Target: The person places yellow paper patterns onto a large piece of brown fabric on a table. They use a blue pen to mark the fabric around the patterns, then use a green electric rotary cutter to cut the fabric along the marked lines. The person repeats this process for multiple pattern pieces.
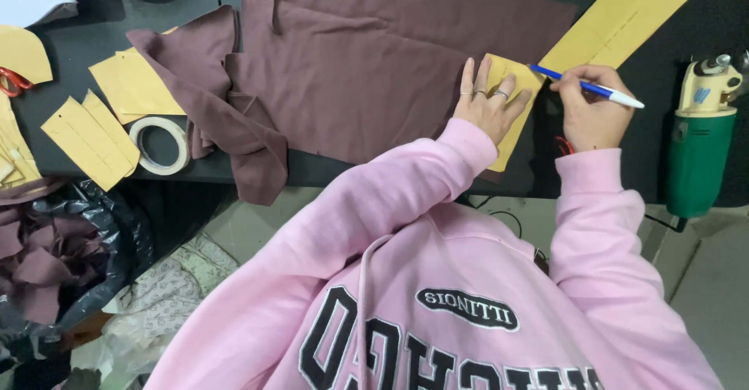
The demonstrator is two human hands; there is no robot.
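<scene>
Left hand point(490, 97) spread flat, pinning small tan pattern piece point(511, 101) on maroon fabric point(367, 70); right hand point(594, 105) just beside, pinching blue pen point(587, 86), tip seemingly at piece's upper edge.

Pressing left hand point(489, 101) flat on small yellow paper pattern piece point(511, 105) lying on maroon fabric point(367, 62). Gripping blue-and-white pen point(587, 86) in right hand point(593, 109), tip touching pattern edge. Lying near: tape roll point(159, 145), green electric cutter point(700, 144), long yellow pattern strip point(616, 23).
</scene>
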